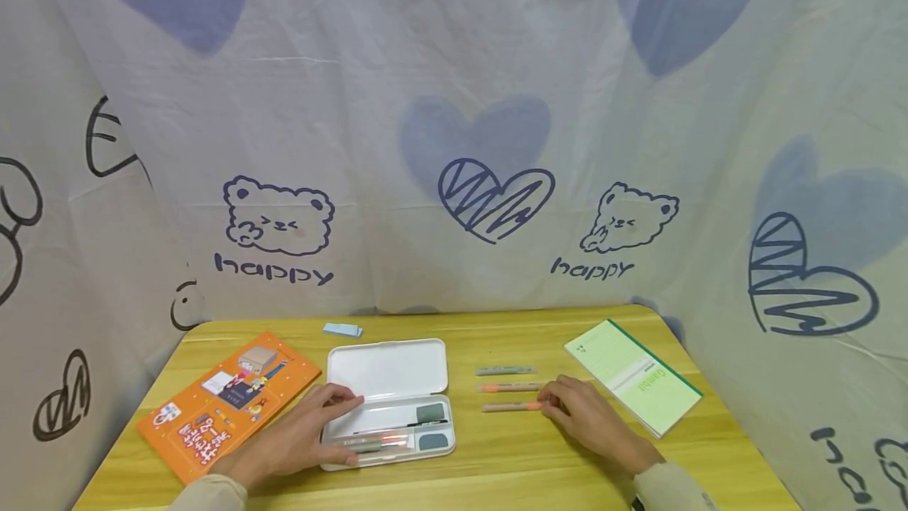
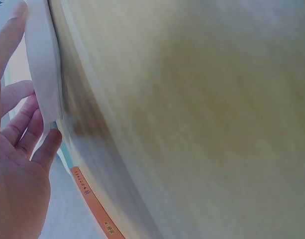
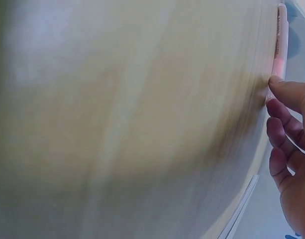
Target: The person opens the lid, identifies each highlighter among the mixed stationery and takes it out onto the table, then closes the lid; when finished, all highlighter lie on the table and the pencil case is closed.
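hands (image 1: 305, 430) bare | sleeves (image 1: 210, 494) pale beige | black sliver (image 1: 638, 505) beside right cuff (image 1: 656, 481)

On the table (image 1: 528, 460), a pencil case (image 1: 386, 369) lies between a book (image 1: 227, 408) left and three pens (image 1: 507, 388) right, ranged front to back; beyond them, rightmost, a notepad (image 1: 634, 377); other pens (image 1: 365, 445) inside the case; a small flat item (image 1: 343, 330) behind it; left hand (image 1: 305, 428) at its left end, right hand (image 1: 585, 414) at the front pen (image 1: 507, 408).
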A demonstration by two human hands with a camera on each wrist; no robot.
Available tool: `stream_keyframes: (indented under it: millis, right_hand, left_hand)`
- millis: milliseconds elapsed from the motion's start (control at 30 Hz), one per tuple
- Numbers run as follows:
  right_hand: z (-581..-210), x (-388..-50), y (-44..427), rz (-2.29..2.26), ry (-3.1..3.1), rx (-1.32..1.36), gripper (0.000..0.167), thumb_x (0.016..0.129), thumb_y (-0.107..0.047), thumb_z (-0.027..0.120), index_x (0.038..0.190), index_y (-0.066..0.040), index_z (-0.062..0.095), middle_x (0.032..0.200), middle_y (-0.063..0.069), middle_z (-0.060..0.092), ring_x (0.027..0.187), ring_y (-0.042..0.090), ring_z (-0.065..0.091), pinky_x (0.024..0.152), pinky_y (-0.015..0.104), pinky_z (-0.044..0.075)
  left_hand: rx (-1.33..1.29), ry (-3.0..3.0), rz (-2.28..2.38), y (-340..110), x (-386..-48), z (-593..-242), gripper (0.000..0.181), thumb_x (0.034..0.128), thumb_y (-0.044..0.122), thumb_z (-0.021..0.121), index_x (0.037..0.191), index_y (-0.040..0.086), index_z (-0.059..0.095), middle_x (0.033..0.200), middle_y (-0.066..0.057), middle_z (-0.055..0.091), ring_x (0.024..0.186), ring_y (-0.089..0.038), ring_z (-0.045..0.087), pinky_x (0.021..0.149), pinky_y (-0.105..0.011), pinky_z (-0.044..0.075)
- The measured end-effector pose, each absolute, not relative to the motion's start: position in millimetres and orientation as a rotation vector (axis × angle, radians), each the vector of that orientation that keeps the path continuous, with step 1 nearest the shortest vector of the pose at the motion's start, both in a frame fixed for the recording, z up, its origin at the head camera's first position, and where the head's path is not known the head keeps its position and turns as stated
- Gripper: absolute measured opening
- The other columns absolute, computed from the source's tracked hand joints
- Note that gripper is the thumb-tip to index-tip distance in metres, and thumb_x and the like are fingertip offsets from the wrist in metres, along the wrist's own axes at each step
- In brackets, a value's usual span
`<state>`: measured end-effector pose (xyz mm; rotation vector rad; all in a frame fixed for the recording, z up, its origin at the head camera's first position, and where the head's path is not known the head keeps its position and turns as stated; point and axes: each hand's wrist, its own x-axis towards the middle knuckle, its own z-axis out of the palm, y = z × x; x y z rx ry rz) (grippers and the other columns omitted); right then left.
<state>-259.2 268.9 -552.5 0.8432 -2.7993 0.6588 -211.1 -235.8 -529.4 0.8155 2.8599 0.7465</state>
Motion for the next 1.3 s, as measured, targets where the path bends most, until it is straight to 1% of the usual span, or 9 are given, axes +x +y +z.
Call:
stream_keyframes:
  millis: [200, 367, 567, 867, 1000, 1100, 1233, 1300]
  right_hand:
    - [-550, -256, 270, 0.707, -2.808, 0.823, 0.010, 0.100, -0.018, 0.080, 0.110, -0.016, 0.078, 0.088, -0.014, 0.061, 0.074, -0.003, 0.048, 0.064, 0.019, 0.046]
    - [-546, -256, 269, 0.691, -2.720, 0.806, 0.016, 0.097, -0.021, 0.085, 0.110, -0.016, 0.078, 0.089, -0.015, 0.064, 0.075, -0.004, 0.051, 0.064, 0.019, 0.048]
    - [-532, -257, 255, 0.692, -2.637, 0.842, 0.017, 0.097, -0.017, 0.084, 0.112, -0.013, 0.078, 0.092, -0.014, 0.067, 0.079, -0.003, 0.053, 0.067, 0.020, 0.050]
    - [-514, -259, 202, 0.727, -2.681, 0.923, 0.014, 0.101, -0.016, 0.080, 0.114, -0.011, 0.078, 0.094, -0.010, 0.070, 0.084, 0.003, 0.061, 0.076, 0.024, 0.057]
    - [-510, -257, 176, 0.693, -2.681, 0.997, 0.014, 0.102, -0.016, 0.078, 0.115, -0.011, 0.078, 0.096, -0.007, 0.073, 0.088, 0.011, 0.066, 0.083, 0.031, 0.058]
    - [-509, -255, 155, 0.659, -2.689, 1.065, 0.013, 0.103, -0.016, 0.076, 0.115, -0.012, 0.078, 0.099, -0.004, 0.074, 0.092, 0.014, 0.067, 0.087, 0.035, 0.058]
    - [-509, -249, 125, 0.628, -2.752, 1.131, 0.015, 0.105, -0.021, 0.074, 0.118, -0.014, 0.078, 0.104, -0.006, 0.074, 0.099, 0.011, 0.065, 0.094, 0.036, 0.058]
    - [-509, -245, 111, 0.600, -2.783, 1.174, 0.017, 0.107, -0.024, 0.072, 0.122, -0.017, 0.078, 0.109, -0.009, 0.073, 0.105, 0.010, 0.065, 0.100, 0.037, 0.058]
  left_hand:
    - [0.790, 2.842, 0.762, -236, -211, -529, 0.094, 0.0871, 0.070, 0.079, 0.155, 0.008, 0.061, 0.153, -0.007, 0.055, 0.139, -0.031, 0.053, 0.119, -0.060, 0.048]
    - [0.763, 2.834, 0.759, -236, -212, -530, 0.095, 0.0866, 0.072, 0.078, 0.156, 0.010, 0.060, 0.154, -0.006, 0.054, 0.141, -0.030, 0.052, 0.121, -0.060, 0.047]
    - [0.769, 2.834, 0.758, -236, -211, -531, 0.095, 0.0864, 0.071, 0.079, 0.156, 0.009, 0.061, 0.154, -0.008, 0.055, 0.140, -0.031, 0.052, 0.120, -0.061, 0.047]
    - [0.759, 2.826, 0.762, -236, -213, -531, 0.095, 0.0866, 0.072, 0.079, 0.156, 0.010, 0.060, 0.155, -0.007, 0.054, 0.141, -0.030, 0.051, 0.120, -0.061, 0.047]
    - [0.766, 2.833, 0.757, -235, -213, -533, 0.097, 0.0858, 0.073, 0.078, 0.156, 0.009, 0.060, 0.154, -0.007, 0.054, 0.140, -0.030, 0.052, 0.120, -0.061, 0.047]
    - [0.777, 2.843, 0.752, -234, -212, -534, 0.097, 0.0860, 0.074, 0.078, 0.156, 0.009, 0.060, 0.153, -0.006, 0.055, 0.140, -0.029, 0.052, 0.120, -0.059, 0.048]
    - [0.813, 2.859, 0.761, -235, -210, -533, 0.094, 0.0868, 0.071, 0.079, 0.155, 0.009, 0.061, 0.152, -0.006, 0.056, 0.138, -0.029, 0.054, 0.118, -0.057, 0.050]
    - [0.829, 2.865, 0.772, -236, -210, -531, 0.093, 0.0869, 0.069, 0.080, 0.155, 0.008, 0.062, 0.152, -0.006, 0.056, 0.137, -0.030, 0.054, 0.117, -0.057, 0.050]
